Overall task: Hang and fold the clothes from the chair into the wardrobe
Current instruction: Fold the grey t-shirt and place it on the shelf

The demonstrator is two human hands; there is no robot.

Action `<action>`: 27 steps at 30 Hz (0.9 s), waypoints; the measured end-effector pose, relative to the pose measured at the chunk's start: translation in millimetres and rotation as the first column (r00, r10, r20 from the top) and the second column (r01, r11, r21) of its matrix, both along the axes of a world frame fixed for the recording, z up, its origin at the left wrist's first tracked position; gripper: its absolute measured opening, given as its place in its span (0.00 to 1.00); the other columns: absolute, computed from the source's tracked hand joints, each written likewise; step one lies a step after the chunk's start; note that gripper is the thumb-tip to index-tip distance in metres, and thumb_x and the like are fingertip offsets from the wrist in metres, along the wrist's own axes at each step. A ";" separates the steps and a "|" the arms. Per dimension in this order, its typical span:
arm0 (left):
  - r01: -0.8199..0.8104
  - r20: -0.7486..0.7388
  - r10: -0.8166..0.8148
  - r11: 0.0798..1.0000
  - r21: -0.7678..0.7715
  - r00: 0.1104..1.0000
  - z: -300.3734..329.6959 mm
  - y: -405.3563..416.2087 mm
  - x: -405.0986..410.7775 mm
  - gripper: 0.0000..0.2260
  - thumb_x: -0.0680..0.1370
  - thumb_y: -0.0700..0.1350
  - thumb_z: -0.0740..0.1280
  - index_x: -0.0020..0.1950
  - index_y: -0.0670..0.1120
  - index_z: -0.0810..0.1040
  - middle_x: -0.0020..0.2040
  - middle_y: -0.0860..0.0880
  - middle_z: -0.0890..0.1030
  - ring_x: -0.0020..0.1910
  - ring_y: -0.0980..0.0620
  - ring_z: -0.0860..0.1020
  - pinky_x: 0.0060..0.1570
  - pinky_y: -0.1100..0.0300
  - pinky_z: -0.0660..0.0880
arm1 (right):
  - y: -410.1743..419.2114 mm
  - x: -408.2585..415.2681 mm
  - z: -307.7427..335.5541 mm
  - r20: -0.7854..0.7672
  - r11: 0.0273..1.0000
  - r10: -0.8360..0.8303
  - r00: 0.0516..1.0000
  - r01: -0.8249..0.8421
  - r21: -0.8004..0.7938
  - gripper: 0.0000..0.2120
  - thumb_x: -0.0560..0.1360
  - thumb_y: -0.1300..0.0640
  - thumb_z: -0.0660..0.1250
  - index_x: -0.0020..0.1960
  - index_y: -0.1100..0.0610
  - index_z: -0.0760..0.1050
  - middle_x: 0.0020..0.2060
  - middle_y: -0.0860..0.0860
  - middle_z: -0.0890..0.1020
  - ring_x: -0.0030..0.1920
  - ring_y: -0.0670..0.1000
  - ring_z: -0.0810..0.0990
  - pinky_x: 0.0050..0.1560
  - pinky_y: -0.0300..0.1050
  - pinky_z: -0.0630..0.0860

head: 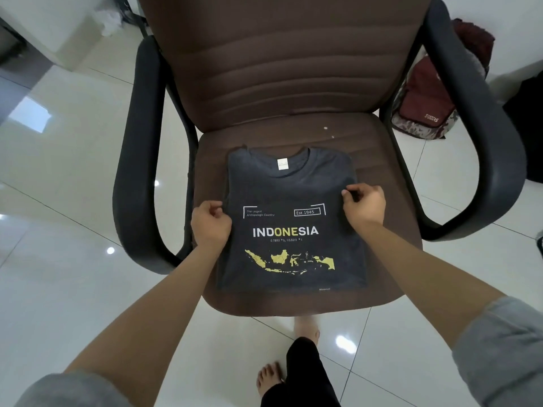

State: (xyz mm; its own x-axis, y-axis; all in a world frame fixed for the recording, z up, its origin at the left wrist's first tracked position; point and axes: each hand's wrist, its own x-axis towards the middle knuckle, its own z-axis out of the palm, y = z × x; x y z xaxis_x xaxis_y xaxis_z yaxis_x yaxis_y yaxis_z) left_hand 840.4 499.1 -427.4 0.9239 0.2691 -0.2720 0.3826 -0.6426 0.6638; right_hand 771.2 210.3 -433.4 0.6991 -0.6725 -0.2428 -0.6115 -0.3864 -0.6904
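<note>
A dark grey T-shirt (291, 183) with "INDONESIA" and a yellow map printed on it lies folded flat on the seat of a brown office chair (379, 160), collar toward the backrest. My left hand (210, 224) pinches the shirt's left folded edge about midway along. On the opposite side, my right hand (364, 202) pinches the right folded edge a little higher up. Both forearms reach in from the bottom of the view. No wardrobe is in view.
The chair has black curved armrests (138, 160) on both sides. A maroon and camouflage backpack (426, 92) leans on the floor behind the chair at the right. White glossy tiles surround the chair. My bare feet (270, 377) stand just in front of the seat.
</note>
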 end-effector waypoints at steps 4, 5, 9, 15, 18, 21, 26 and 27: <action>0.107 0.039 -0.102 0.982 -0.155 0.994 -1.0 -19.3 41.4 0.13 0.78 0.42 0.66 0.63 0.46 0.76 0.52 0.50 0.79 0.46 0.55 0.76 0.51 0.65 0.70 | -9.6 29.8 -4.8 0.045 1.000 0.022 0.999 -0.021 -0.011 0.11 0.75 0.54 0.68 0.57 0.53 0.79 0.57 0.58 0.73 0.55 0.56 0.77 0.60 0.42 0.71; 0.127 0.030 -0.124 0.976 -0.177 0.992 -3.0 -24.1 52.5 0.14 0.78 0.42 0.66 0.63 0.46 0.76 0.52 0.50 0.79 0.47 0.55 0.77 0.53 0.65 0.71 | -12.4 37.3 -6.7 0.051 1.000 0.021 0.998 -0.022 0.004 0.12 0.75 0.54 0.68 0.58 0.53 0.78 0.57 0.58 0.74 0.54 0.56 0.77 0.57 0.39 0.69; 0.177 0.022 -0.176 0.976 -0.126 0.984 -14.4 -37.9 86.6 0.13 0.73 0.35 0.70 0.57 0.42 0.81 0.55 0.45 0.82 0.52 0.51 0.79 0.57 0.63 0.72 | -23.0 61.5 -16.0 0.065 0.998 0.041 0.997 -0.045 0.053 0.10 0.76 0.57 0.67 0.57 0.56 0.80 0.54 0.56 0.80 0.55 0.54 0.79 0.56 0.36 0.70; 0.195 0.014 -0.195 0.980 0.029 0.981 -19.3 -39.2 84.4 0.17 0.73 0.42 0.70 0.62 0.44 0.78 0.61 0.41 0.75 0.58 0.45 0.76 0.56 0.67 0.65 | -24.5 64.7 -20.2 0.005 1.000 0.007 1.000 -0.007 0.023 0.13 0.76 0.52 0.66 0.59 0.55 0.77 0.59 0.58 0.75 0.60 0.57 0.75 0.58 0.41 0.69; 0.206 -0.057 -0.205 0.978 0.019 0.977 -14.8 -43.3 76.3 0.22 0.74 0.45 0.71 0.67 0.49 0.73 0.62 0.40 0.70 0.58 0.44 0.73 0.59 0.63 0.65 | -17.5 57.5 -23.5 -0.098 1.000 0.018 0.995 -0.016 0.017 0.20 0.76 0.43 0.64 0.65 0.50 0.72 0.61 0.57 0.72 0.61 0.59 0.73 0.63 0.52 0.70; 0.195 -0.186 -0.163 0.966 0.172 0.969 -7.3 -48.8 69.9 0.22 0.75 0.52 0.68 0.69 0.54 0.69 0.64 0.39 0.67 0.63 0.38 0.68 0.61 0.52 0.68 | -6.8 47.8 -22.1 -0.214 0.993 0.054 0.975 -0.075 -0.091 0.25 0.76 0.39 0.60 0.71 0.44 0.64 0.62 0.58 0.70 0.61 0.61 0.72 0.64 0.57 0.66; 0.174 -0.228 -0.173 0.985 -0.016 0.958 -6.6 -47.8 66.3 0.21 0.76 0.48 0.69 0.68 0.50 0.70 0.66 0.43 0.72 0.63 0.44 0.72 0.62 0.54 0.69 | 2.1 37.3 -28.4 -0.152 0.988 0.127 0.980 -0.112 0.104 0.28 0.77 0.43 0.61 0.75 0.41 0.56 0.60 0.58 0.75 0.58 0.60 0.76 0.58 0.52 0.74; 0.141 -0.203 -0.159 0.985 -0.096 0.966 -6.4 -46.9 67.5 0.20 0.75 0.45 0.70 0.66 0.48 0.72 0.65 0.45 0.74 0.62 0.46 0.74 0.63 0.55 0.71 | 1.8 37.1 -28.3 -0.119 0.984 0.158 0.980 -0.146 0.104 0.28 0.77 0.43 0.62 0.74 0.40 0.56 0.58 0.56 0.78 0.58 0.59 0.77 0.58 0.52 0.75</action>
